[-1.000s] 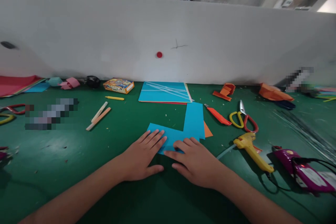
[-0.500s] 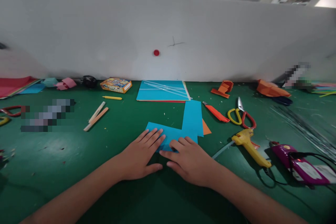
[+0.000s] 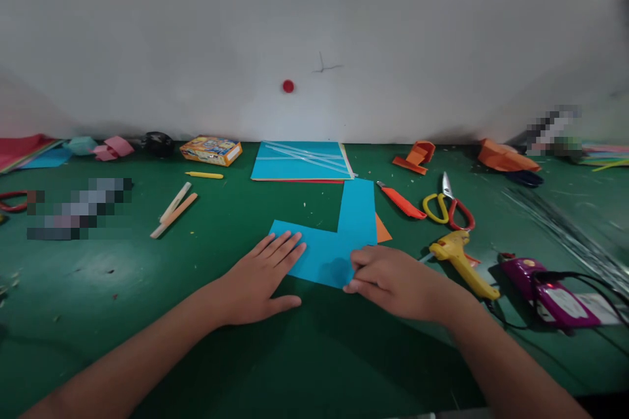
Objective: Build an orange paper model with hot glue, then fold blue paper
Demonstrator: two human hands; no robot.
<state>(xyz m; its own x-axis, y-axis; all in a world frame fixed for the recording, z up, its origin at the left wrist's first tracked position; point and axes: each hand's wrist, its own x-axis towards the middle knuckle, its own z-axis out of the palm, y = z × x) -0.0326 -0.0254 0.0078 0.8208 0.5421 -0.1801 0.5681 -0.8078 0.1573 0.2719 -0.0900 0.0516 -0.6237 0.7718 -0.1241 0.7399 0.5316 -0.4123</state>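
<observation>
Since a second ago your right hand (image 3: 393, 278) has slid right along the near edge of the blue paper (image 3: 329, 245) and now pinches its lower right corner between thumb and fingers; camera view also tipped down a bit. Your left hand (image 3: 260, 278) stays flat, fingers spread, open, pressing the paper's left end onto the green surface (image 3: 147, 288). Blue paper is L-shaped, lying flat mid-surface just ahead of you, its upright leg pointing away toward a stack of blue sheets (image 3: 301, 161) with white strips on top. Orange scrap (image 3: 383, 230) peeks out from under the leg's right edge. Right of that: orange utility knife (image 3: 399, 200), yellow-and-red scissors (image 3: 449, 206), yellow glue gun (image 3: 459, 260) near your right wrist, purple device (image 3: 550, 294) with a cable. Left side: two wooden sticks (image 3: 173, 211), yellow pen (image 3: 204, 175), small orange box (image 3: 211, 150)
</observation>
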